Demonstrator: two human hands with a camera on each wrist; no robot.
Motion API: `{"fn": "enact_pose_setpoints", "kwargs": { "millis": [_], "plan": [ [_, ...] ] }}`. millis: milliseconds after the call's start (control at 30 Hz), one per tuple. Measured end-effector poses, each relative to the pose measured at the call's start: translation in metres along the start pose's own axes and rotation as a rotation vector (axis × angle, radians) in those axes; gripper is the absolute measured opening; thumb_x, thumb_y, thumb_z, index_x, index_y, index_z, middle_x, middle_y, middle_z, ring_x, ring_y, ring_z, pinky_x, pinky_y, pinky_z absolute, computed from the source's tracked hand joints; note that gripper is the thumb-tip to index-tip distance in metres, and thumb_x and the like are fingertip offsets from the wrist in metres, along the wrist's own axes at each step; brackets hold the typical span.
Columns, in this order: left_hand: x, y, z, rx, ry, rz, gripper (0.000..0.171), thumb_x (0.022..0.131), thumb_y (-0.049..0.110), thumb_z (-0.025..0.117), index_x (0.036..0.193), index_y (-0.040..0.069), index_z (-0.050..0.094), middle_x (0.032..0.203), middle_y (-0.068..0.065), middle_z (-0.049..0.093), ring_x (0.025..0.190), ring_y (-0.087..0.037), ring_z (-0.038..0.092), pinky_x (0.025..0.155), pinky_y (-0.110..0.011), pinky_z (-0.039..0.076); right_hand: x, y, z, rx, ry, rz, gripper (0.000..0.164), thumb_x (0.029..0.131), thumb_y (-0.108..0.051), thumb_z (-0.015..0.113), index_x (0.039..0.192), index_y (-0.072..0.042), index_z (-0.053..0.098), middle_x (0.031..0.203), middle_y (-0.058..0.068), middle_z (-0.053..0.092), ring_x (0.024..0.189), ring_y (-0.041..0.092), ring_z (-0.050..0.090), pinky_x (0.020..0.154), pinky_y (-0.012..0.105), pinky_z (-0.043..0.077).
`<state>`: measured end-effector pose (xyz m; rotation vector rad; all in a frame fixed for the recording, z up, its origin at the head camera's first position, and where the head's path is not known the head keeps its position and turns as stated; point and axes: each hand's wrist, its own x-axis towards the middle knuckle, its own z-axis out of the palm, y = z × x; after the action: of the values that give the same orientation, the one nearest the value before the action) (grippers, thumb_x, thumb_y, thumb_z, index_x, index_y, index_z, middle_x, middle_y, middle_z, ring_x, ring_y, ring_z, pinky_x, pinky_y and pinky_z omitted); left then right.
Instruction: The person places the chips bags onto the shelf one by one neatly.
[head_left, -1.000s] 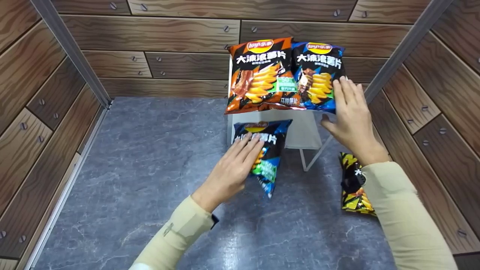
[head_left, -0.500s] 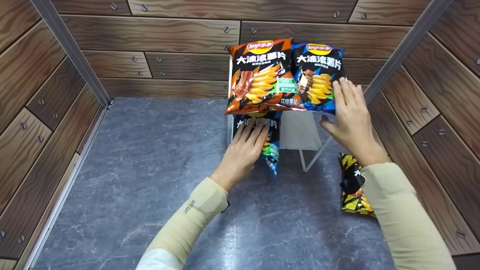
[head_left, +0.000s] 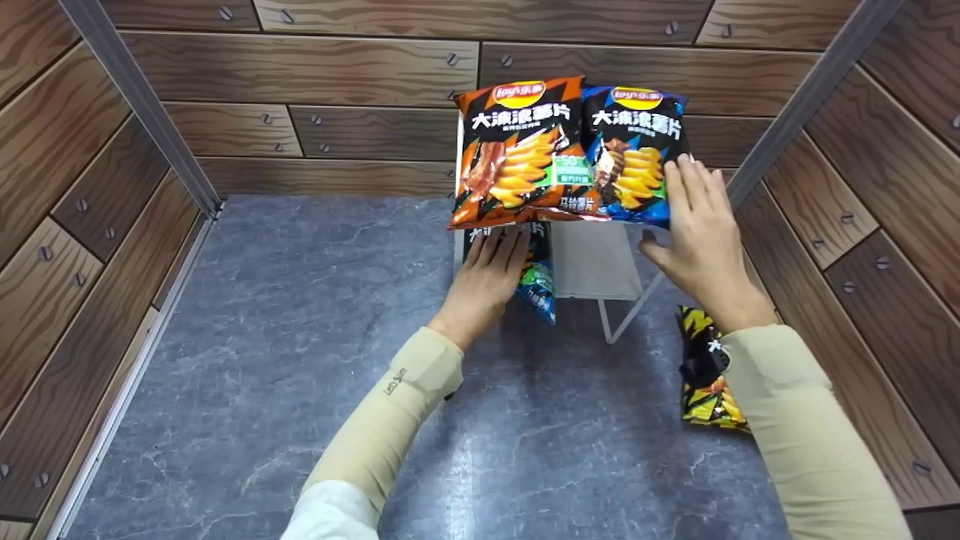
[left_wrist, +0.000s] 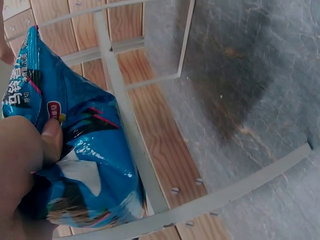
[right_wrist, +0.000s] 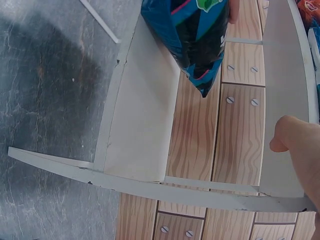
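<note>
My left hand [head_left: 480,292] holds a blue-and-black bag of potato chips [head_left: 540,294] in the lower level of a white rack [head_left: 598,262]. The left wrist view shows its thumb [left_wrist: 52,137] pressing the crinkled bag [left_wrist: 100,135]. Much of that bag is hidden beneath the top level and behind my fingers. On top lie an orange chip bag [head_left: 517,169] and a blue chip bag [head_left: 634,124], side by side. My right hand [head_left: 705,240] rests at the blue bag's right edge, fingers extended and thumb lower, beside the rack's upper board [right_wrist: 285,85].
A yellow-and-black chip bag [head_left: 701,405] lies on the grey marbled floor [head_left: 300,315], partly covered by the right forearm. Wood-patterned walls [head_left: 360,67] enclose the area on the back and both sides. A thin bent rack leg [head_left: 611,334] sticks out toward me.
My left hand has pushed the blue-and-black chip bag forward, away from me, so its top has passed under the orange bag. The right hand and the bags on top have stayed in place.
</note>
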<state>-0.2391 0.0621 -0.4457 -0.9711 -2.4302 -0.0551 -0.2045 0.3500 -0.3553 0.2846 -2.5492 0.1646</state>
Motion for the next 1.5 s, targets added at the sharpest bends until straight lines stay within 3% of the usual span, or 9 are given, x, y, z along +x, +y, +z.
{"fn": "enact_pose_setpoints", "kwargs": {
  "millis": [133,300,400,567,767,967,1167,1300,1500],
  "plan": [
    [0.002,-0.002,0.001,-0.005,-0.073,-0.012,0.078,0.085,0.008,0.071,0.153,0.002,0.033,0.158,-0.017,0.036,0.146,-0.038,0.035,0.118,-0.051,0.033,0.000,-0.001,0.001,0.001,0.009,-0.004,0.094,0.071,-0.016,0.084,0.149,0.008,0.035,0.155,0.029,0.035,0.143,0.046,0.033,0.125,0.053,0.017],
    [0.002,-0.004,0.003,-0.019,-0.213,-0.010,0.096,0.083,0.034,0.077,0.157,0.004,0.024,0.163,-0.017,0.025,0.151,-0.037,0.023,0.124,-0.051,0.022,0.001,-0.002,0.001,0.000,0.013,-0.008,0.094,0.072,-0.016,0.083,0.149,0.007,0.035,0.155,0.029,0.036,0.144,0.045,0.033,0.125,0.053,0.017],
    [0.002,-0.005,0.003,-0.031,-0.264,-0.001,0.101,0.084,0.047,0.074,0.158,0.005,0.020,0.165,-0.016,0.020,0.153,-0.037,0.018,0.125,-0.051,0.017,0.001,-0.002,0.001,0.001,0.014,-0.007,0.094,0.072,-0.017,0.083,0.149,0.006,0.035,0.155,0.028,0.036,0.144,0.045,0.033,0.125,0.052,0.016],
    [0.003,-0.005,0.004,-0.025,-0.321,-0.003,0.110,0.081,0.055,0.073,0.159,0.006,0.014,0.167,-0.016,0.013,0.154,-0.036,0.012,0.126,-0.051,0.012,0.001,-0.002,0.001,0.009,0.012,-0.004,0.093,0.072,-0.017,0.082,0.149,0.007,0.035,0.155,0.029,0.036,0.144,0.045,0.033,0.125,0.051,0.016],
    [0.003,-0.004,0.006,-0.035,-0.324,-0.014,0.113,0.079,0.056,0.073,0.160,0.006,0.011,0.167,-0.015,0.011,0.155,-0.034,0.010,0.126,-0.051,0.010,0.000,-0.002,0.002,0.005,0.011,-0.003,0.094,0.072,-0.016,0.083,0.149,0.007,0.035,0.155,0.029,0.036,0.144,0.046,0.033,0.125,0.053,0.017],
    [0.001,-0.002,-0.003,-0.086,-0.268,0.000,0.119,0.077,0.065,0.072,0.160,0.007,0.009,0.168,-0.013,0.008,0.155,-0.030,0.009,0.126,-0.050,0.009,0.000,-0.002,0.002,0.008,0.008,0.000,0.094,0.072,-0.016,0.083,0.149,0.007,0.035,0.155,0.029,0.035,0.144,0.046,0.032,0.125,0.053,0.016],
    [-0.008,0.002,-0.023,-0.102,-0.185,0.078,0.110,0.082,0.064,0.067,0.159,0.008,0.014,0.167,-0.014,0.012,0.155,-0.029,0.013,0.126,-0.047,0.014,0.000,-0.001,0.002,0.007,0.009,-0.003,0.094,0.072,-0.016,0.083,0.149,0.007,0.035,0.155,0.029,0.035,0.144,0.046,0.033,0.124,0.054,0.017],
    [-0.015,0.007,-0.040,-0.089,-0.057,0.180,0.095,0.086,0.058,0.064,0.157,0.006,0.026,0.162,-0.015,0.029,0.150,-0.029,0.030,0.123,-0.045,0.025,0.001,0.000,0.002,0.003,0.005,-0.004,0.095,0.071,-0.016,0.084,0.149,0.007,0.035,0.155,0.029,0.035,0.144,0.046,0.033,0.124,0.055,0.018],
    [-0.013,0.010,-0.073,-0.210,0.185,0.296,0.059,0.094,0.031,0.061,0.144,0.004,0.049,0.144,-0.012,0.056,0.133,-0.027,0.053,0.117,-0.039,0.039,0.001,0.001,0.001,0.003,0.006,-0.004,0.096,0.071,-0.016,0.085,0.149,0.007,0.035,0.155,0.029,0.035,0.143,0.047,0.034,0.125,0.053,0.016]
  ]
}}
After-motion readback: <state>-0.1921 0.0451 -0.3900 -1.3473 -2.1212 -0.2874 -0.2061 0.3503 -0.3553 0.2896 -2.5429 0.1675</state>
